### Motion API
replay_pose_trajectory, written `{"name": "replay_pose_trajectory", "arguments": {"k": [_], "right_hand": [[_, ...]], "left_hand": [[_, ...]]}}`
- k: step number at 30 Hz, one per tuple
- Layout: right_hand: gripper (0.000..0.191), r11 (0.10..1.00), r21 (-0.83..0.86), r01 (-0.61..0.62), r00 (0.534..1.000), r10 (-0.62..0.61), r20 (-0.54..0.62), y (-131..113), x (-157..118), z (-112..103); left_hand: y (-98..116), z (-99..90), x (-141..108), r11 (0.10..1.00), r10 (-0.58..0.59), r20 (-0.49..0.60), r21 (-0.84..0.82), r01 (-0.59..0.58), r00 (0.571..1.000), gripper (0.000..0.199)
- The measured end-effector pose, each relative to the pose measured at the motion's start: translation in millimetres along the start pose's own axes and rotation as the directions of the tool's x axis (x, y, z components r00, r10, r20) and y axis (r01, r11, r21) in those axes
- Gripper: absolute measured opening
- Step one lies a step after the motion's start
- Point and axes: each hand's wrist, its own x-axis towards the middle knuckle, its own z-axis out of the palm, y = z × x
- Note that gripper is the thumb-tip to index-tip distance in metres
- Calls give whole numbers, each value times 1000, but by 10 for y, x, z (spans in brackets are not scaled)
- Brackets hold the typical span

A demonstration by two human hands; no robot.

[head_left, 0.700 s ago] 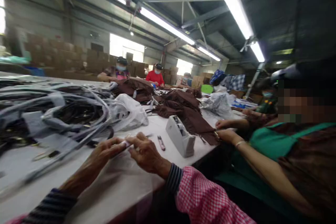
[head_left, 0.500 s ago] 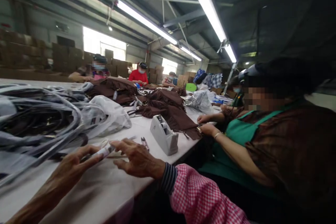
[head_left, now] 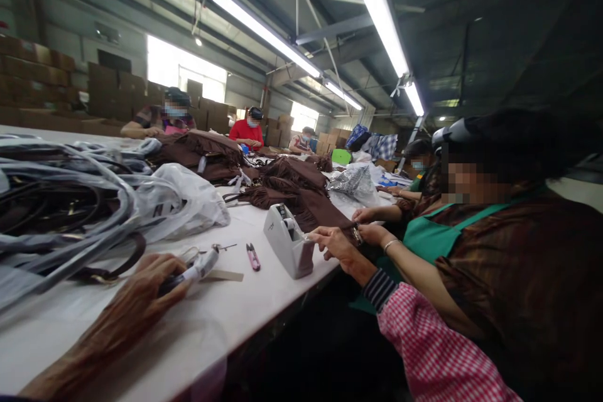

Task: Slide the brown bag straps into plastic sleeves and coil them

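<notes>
My left hand [head_left: 157, 279] is closed around the end of a strap [head_left: 200, 267] wrapped in whitish plastic, low over the table. A metal clasp [head_left: 217, 247] shows at the strap's tip, and a flat beige strip [head_left: 226, 276] lies beneath it. At the front edge of a grey tape dispenser [head_left: 288, 242], my right hand [head_left: 340, 248] has its fingertips pinched together on a bit of clear tape, which is hard to make out. Pink-handled thread snips [head_left: 253, 257] lie on the table between my hands.
Plastic-wrapped straps [head_left: 103, 201] are heaped at the left beside a white plastic bag [head_left: 188, 198]. Brown fringed bags [head_left: 296, 185] fill the table's middle. A co-worker in a green apron [head_left: 433, 235] sits close at right, hands on brown material. Other people work farther back.
My right hand has left the strap and moved right to the tape dispenser. My left hand keeps the strap end. The snips are now in fuller view.
</notes>
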Motion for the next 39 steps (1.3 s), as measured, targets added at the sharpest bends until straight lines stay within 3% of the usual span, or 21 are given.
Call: {"name": "replay_pose_trajectory", "arguments": {"k": [9,15,18,21,26,31,35,39], "right_hand": [[15,966,205,-160,982,177,-71,-49,146,90],[22,919,386,-76,974,152,-168,-74,-37,180],[32,891,452,-38,974,134,-182,-38,-255,187],[42,872,484,-77,974,170,-152,62,-416,222],[51,878,469,-96,973,182,-141,251,-391,342],[44,936,348,-57,971,132,-197,377,-421,319],[42,966,258,-26,990,61,-127,327,-554,365],[40,931,364,-4,992,-41,116,-17,-629,850]], "left_hand": [[-243,171,-66,970,211,90,103,-220,973,24],[-151,120,-85,967,215,125,113,-229,969,17],[-129,116,-84,978,169,96,111,-179,981,18],[-137,130,-65,991,97,25,94,-99,995,26],[-119,88,-21,1000,29,-11,5,-29,1000,38],[123,-86,-45,993,-97,6,-65,97,995,41],[318,-120,-43,986,-115,-10,-123,112,993,36],[403,-73,-26,981,-124,-4,-148,122,992,33]]}}
